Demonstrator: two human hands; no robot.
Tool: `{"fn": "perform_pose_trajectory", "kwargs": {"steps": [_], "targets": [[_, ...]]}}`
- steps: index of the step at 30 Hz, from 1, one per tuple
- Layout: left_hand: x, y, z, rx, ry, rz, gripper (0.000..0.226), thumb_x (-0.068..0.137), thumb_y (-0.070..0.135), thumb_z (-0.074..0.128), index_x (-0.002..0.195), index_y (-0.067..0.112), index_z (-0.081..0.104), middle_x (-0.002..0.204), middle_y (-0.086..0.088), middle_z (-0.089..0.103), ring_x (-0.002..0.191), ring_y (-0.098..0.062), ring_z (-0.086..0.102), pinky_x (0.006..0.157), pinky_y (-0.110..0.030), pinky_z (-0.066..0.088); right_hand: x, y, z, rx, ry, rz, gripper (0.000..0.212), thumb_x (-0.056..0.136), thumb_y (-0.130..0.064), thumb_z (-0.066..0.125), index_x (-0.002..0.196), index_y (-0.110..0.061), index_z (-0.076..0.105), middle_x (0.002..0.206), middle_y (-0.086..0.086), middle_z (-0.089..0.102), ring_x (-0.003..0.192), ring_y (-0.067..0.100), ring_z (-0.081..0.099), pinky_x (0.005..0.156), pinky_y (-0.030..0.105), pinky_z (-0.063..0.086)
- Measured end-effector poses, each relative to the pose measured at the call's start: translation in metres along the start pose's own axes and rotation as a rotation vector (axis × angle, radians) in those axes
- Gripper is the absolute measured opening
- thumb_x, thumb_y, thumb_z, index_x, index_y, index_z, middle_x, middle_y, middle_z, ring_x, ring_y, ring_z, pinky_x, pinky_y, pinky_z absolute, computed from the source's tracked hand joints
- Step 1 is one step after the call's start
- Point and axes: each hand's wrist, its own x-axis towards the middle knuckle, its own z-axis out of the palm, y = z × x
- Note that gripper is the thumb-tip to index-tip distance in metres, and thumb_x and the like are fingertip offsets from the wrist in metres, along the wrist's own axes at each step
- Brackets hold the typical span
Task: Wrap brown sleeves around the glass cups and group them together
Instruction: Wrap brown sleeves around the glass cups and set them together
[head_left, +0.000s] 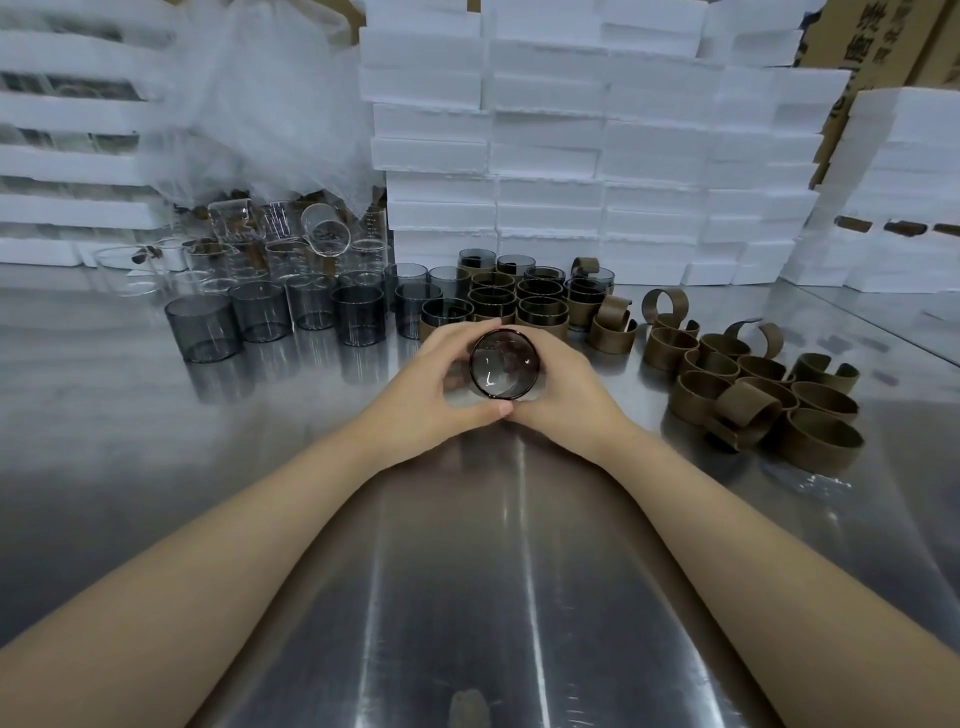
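Two hands, left hand (441, 382) and right hand (563, 387), curl their fingers around one glass cup (504, 365) above the table (467, 571).

Glass cup (503, 364) at centre: near-black rim, clear base w/ white glints. Bare cups (203, 328) in the row at left: smoke-grey, see-through, w/ faint vertical light streaks. Clear glasses (244, 254) behind them: colourless, a few w/ fine dark scale marks. Sleeved cups (519, 304): dark grey glass w/ olive-brown bands. Loose sleeves (753, 395): same matte olive-brown, plain. Foam boxes (545, 145): white. Plastic bag (260, 93): translucent, milky white. Cardboard carton (878, 41): tan w/ black printed characters. Table (467, 597): silver-grey brushed steel w/ long pale reflection streaks.
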Motion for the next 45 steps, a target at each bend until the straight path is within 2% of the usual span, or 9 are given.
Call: {"fn": "perform_pose_trajectory", "kwargs": {"steps": [4, 10, 15, 21, 26, 33, 37, 40, 45], "targets": [[-0.001, -0.001, 0.000, -0.031, -0.028, -0.031, 0.071, 0.079, 0.026, 0.080, 0.137, 0.043, 0.042, 0.138, 0.012, 0.044, 0.128, -0.001, 0.047, 0.112, -0.035, 0.040, -0.001, 0.004, 0.001, -0.076, -0.049, 0.007, 0.072, 0.072, -0.019, 0.081, 0.136, -0.024, 0.049, 0.123, -0.018, 0.052, 0.119, 0.003, 0.050, 0.100, 0.019, 0.041], [0.000, -0.003, 0.000, -0.089, -0.059, -0.073, 0.074, 0.081, 0.012, 0.079, 0.137, 0.043, 0.043, 0.136, 0.017, 0.044, 0.125, 0.003, 0.050, 0.108, -0.026, 0.042, -0.001, 0.004, 0.001, -0.053, -0.134, 0.038, 0.087, 0.071, -0.030, 0.082, 0.145, -0.024, 0.037, 0.132, -0.017, 0.044, 0.123, -0.002, 0.044, 0.103, 0.014, 0.038], [0.001, -0.002, 0.000, -0.110, -0.069, -0.108, 0.075, 0.081, 0.005, 0.076, 0.140, 0.036, 0.041, 0.135, 0.016, 0.043, 0.120, 0.009, 0.050, 0.095, -0.009, 0.042, -0.001, 0.004, 0.001, -0.075, -0.107, 0.028, 0.080, 0.069, -0.024, 0.083, 0.140, -0.023, 0.044, 0.126, -0.013, 0.051, 0.119, 0.005, 0.049, 0.100, 0.021, 0.041], [0.003, 0.000, -0.003, -0.110, -0.079, -0.159, 0.076, 0.085, 0.006, 0.072, 0.145, 0.036, 0.037, 0.140, 0.012, 0.046, 0.121, 0.011, 0.048, 0.098, -0.009, 0.041, 0.001, 0.003, 0.001, -0.066, -0.097, 0.058, 0.077, 0.068, -0.019, 0.084, 0.136, -0.025, 0.049, 0.126, -0.013, 0.055, 0.115, 0.000, 0.051, 0.092, 0.005, 0.038], [0.004, 0.001, -0.005, -0.142, -0.071, -0.209, 0.074, 0.086, 0.000, 0.069, 0.147, 0.025, 0.038, 0.124, 0.024, 0.056, 0.111, 0.016, 0.055, 0.085, -0.002, 0.041, 0.001, -0.002, -0.001, -0.021, -0.078, 0.069, 0.067, 0.066, -0.017, 0.086, 0.121, -0.038, 0.055, 0.112, -0.022, 0.060, 0.108, -0.004, 0.055, 0.089, 0.005, 0.040], [0.004, 0.005, -0.009, -0.147, -0.045, -0.237, 0.066, 0.088, 0.004, 0.065, 0.146, 0.027, 0.042, 0.139, 0.016, 0.053, 0.126, 0.007, 0.048, 0.113, -0.027, 0.036, 0.001, -0.008, -0.004, -0.038, -0.091, 0.068, 0.068, 0.064, -0.021, 0.088, 0.125, -0.031, 0.059, 0.116, -0.017, 0.064, 0.110, 0.000, 0.057, 0.095, 0.019, 0.045], [0.003, 0.009, -0.009, -0.280, -0.041, -0.260, 0.058, 0.091, 0.007, 0.062, 0.145, 0.019, 0.046, 0.142, 0.008, 0.053, 0.126, 0.000, 0.052, 0.106, -0.024, 0.043, 0.001, -0.007, -0.004, -0.060, -0.104, 0.060, 0.071, 0.065, -0.023, 0.088, 0.129, -0.029, 0.057, 0.114, -0.021, 0.061, 0.111, -0.001, 0.056, 0.095, 0.014, 0.043], [0.004, 0.009, -0.007, -0.438, 0.005, -0.298, 0.049, 0.095, -0.004, 0.050, 0.140, 0.013, 0.050, 0.127, 0.007, 0.064, 0.112, -0.001, 0.062, 0.093, -0.017, 0.050, 0.001, -0.005, -0.004, -0.068, -0.104, 0.047, 0.072, 0.064, -0.021, 0.088, 0.129, -0.028, 0.057, 0.110, -0.030, 0.057, 0.109, -0.005, 0.053, 0.091, 0.004, 0.038], [0.005, 0.004, -0.007, -0.517, 0.046, -0.311, 0.037, 0.098, 0.002, 0.050, 0.129, 0.020, 0.060, 0.126, 0.000, 0.067, 0.111, -0.011, 0.065, 0.097, -0.027, 0.052, 0.001, -0.004, -0.002, -0.062, -0.106, 0.041, 0.075, 0.065, -0.020, 0.089, 0.132, -0.026, 0.055, 0.114, -0.025, 0.056, 0.108, -0.007, 0.051, 0.090, -0.001, 0.034]]}}
